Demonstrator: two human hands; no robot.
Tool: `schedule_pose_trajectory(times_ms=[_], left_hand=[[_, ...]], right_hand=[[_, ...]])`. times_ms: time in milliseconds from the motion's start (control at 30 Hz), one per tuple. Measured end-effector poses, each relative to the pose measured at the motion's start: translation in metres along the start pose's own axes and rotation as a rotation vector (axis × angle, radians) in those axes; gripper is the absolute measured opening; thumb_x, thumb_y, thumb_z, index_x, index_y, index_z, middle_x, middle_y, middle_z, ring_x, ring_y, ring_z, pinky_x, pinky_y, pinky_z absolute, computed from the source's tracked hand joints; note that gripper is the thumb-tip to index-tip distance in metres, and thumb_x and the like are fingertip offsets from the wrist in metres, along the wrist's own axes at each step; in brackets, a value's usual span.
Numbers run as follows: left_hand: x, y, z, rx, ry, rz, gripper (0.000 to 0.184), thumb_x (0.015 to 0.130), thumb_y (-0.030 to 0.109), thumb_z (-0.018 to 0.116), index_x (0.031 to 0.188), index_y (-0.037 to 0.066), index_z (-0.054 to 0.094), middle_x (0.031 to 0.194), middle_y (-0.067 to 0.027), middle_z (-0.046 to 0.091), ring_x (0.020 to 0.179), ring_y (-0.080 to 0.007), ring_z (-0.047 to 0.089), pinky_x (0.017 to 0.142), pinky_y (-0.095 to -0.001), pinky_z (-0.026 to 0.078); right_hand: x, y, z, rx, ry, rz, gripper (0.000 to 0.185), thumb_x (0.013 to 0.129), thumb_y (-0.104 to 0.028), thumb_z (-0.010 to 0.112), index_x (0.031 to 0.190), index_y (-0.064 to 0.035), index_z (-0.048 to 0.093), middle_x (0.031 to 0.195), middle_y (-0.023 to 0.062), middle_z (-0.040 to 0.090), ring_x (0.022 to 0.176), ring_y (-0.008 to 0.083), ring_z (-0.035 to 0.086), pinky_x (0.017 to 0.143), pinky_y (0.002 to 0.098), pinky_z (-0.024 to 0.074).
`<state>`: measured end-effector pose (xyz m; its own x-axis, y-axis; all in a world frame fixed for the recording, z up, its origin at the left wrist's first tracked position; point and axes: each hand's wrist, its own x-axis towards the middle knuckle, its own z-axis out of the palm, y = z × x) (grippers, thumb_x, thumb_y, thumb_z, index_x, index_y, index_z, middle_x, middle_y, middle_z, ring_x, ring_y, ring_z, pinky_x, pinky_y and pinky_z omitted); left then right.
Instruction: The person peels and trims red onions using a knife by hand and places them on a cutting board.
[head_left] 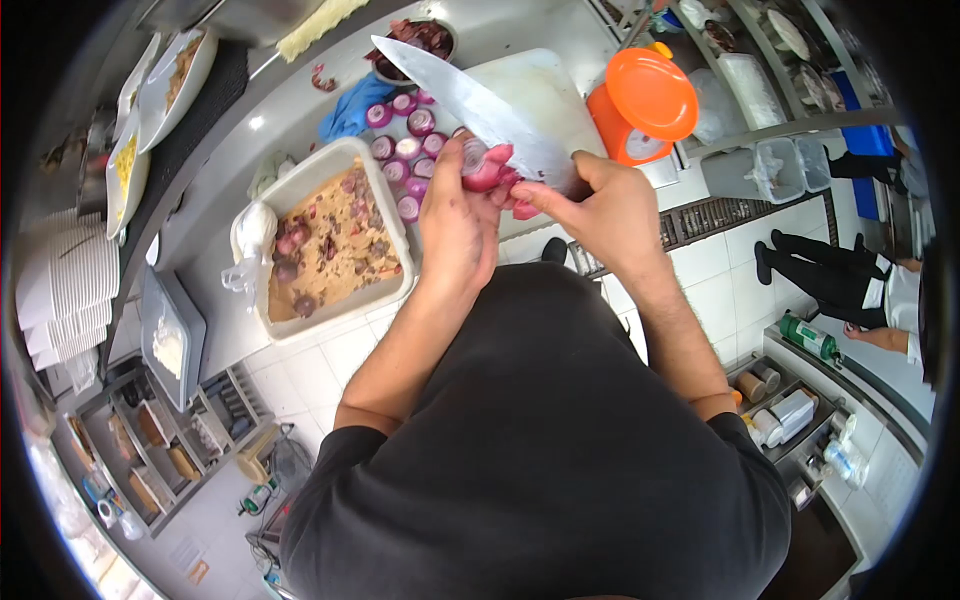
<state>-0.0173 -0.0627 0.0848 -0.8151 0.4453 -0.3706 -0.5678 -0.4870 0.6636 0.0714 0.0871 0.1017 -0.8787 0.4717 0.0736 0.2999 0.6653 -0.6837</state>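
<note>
A large chef's knife [468, 100] is in my right hand [618, 208], its blade pointing up and to the left. My left hand [455, 222] holds a red onion [485, 172] whose skin is partly loose. The onion is close against the blade, and my right thumb reaches toward its peel; the knife handle is hidden in my grip. Just beyond my left hand, several peeled red onions [408, 148] stand on the steel counter. The white cutting board [545, 85] lies behind the blade.
A white tub [402, 225] with unpeeled onions and loose skins stands at left. At the back are a bowl of onion skins [428, 38], a blue cloth [355, 108] and an orange scale [650, 95]. Stacked white plates [65, 285] stand far left. Another person [840, 275] is at right.
</note>
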Motion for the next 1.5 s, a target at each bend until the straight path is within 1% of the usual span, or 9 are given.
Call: schedule_pose_trajectory(times_ms=[200,433,467,500,633,867,1100,1267,1500], left_hand=[[-0.001,-0.002,0.001,0.097,-0.018,0.059,0.041,0.117,0.035,0.045,0.141,0.003,0.053,0.122,-0.0114,0.067,0.107,-0.0190,0.066,0.087,-0.0375,0.052],[0.005,-0.017,-0.014,0.137,-0.048,0.095,0.045,0.116,0.039,0.048,0.140,0.002,0.052,0.124,-0.0166,0.068,0.111,-0.0266,0.066,0.100,-0.0465,0.051],[0.008,-0.020,-0.022,0.167,-0.023,0.099,0.042,0.116,0.037,0.048,0.139,0.002,0.053,0.128,-0.0132,0.065,0.112,-0.0247,0.066,0.097,-0.0441,0.052],[0.011,-0.022,-0.026,0.190,-0.014,0.103,0.040,0.117,0.035,0.047,0.138,0.002,0.055,0.132,-0.0099,0.062,0.113,-0.0227,0.065,0.094,-0.0416,0.053],[0.014,-0.019,-0.029,0.150,-0.002,0.025,0.042,0.116,0.038,0.048,0.132,0.000,0.058,0.120,-0.0120,0.066,0.104,-0.0212,0.063,0.091,-0.0400,0.052],[0.019,-0.021,-0.024,0.137,0.018,0.052,0.042,0.115,0.039,0.049,0.125,0.000,0.063,0.107,-0.0097,0.070,0.095,-0.0188,0.063,0.080,-0.0331,0.049],[0.023,-0.009,-0.025,0.195,-0.134,-0.091,0.040,0.114,0.035,0.051,0.133,0.002,0.061,0.119,-0.0088,0.070,0.098,-0.0185,0.065,0.078,-0.0343,0.052],[0.037,-0.008,-0.046,0.223,-0.206,-0.172,0.024,0.108,0.021,0.057,0.125,0.005,0.062,0.113,-0.0071,0.072,0.089,-0.0182,0.067,0.083,-0.0356,0.057],[0.033,-0.012,-0.036,0.202,-0.121,-0.182,0.025,0.109,0.025,0.054,0.122,0.005,0.064,0.108,-0.0075,0.072,0.088,-0.0201,0.069,0.075,-0.0378,0.059]], right_hand=[[0.004,0.005,-0.003,0.092,-0.077,0.072,0.077,0.073,-0.073,0.087,0.069,0.0002,0.065,0.064,0.0158,0.068,0.060,0.0332,0.071,0.058,0.0414,0.0536],[0.001,0.013,0.013,0.133,-0.046,0.059,0.079,0.068,-0.082,0.083,0.069,-0.0055,0.067,0.065,0.0129,0.070,0.062,0.0323,0.072,0.057,0.0428,0.0540],[0.000,0.008,0.009,0.142,-0.018,0.052,0.078,0.069,-0.082,0.082,0.068,-0.0058,0.066,0.063,0.0135,0.068,0.060,0.0338,0.070,0.056,0.0441,0.0532],[-0.001,0.009,0.010,0.080,0.100,-0.076,0.071,0.072,-0.068,0.092,0.067,-0.0042,0.062,0.058,0.0111,0.060,0.050,0.0254,0.058,0.051,0.0393,0.0462],[-0.001,0.010,0.013,0.030,0.077,-0.086,0.077,0.080,-0.081,0.073,0.070,-0.0044,0.067,0.068,0.0181,0.069,0.067,0.0398,0.071,0.060,0.0488,0.0534],[0.000,0.011,0.017,0.039,0.124,-0.109,0.074,0.081,-0.075,0.077,0.063,-0.0042,0.062,0.064,0.0160,0.066,0.062,0.0375,0.068,0.057,0.0461,0.0503],[0.006,0.023,0.017,0.110,0.030,-0.015,0.075,0.083,-0.074,0.076,0.063,-0.0031,0.063,0.061,0.0174,0.062,0.059,0.0406,0.063,0.055,0.0471,0.0467],[0.004,0.031,0.014,0.111,-0.016,0.002,0.074,0.083,-0.073,0.077,0.064,-0.0030,0.063,0.060,0.0178,0.061,0.059,0.0412,0.062,0.056,0.0487,0.0462],[-0.001,0.030,0.017,0.118,0.002,-0.030,0.073,0.083,-0.072,0.077,0.065,-0.0030,0.063,0.061,0.0184,0.061,0.060,0.0420,0.063,0.057,0.0500,0.0468]])
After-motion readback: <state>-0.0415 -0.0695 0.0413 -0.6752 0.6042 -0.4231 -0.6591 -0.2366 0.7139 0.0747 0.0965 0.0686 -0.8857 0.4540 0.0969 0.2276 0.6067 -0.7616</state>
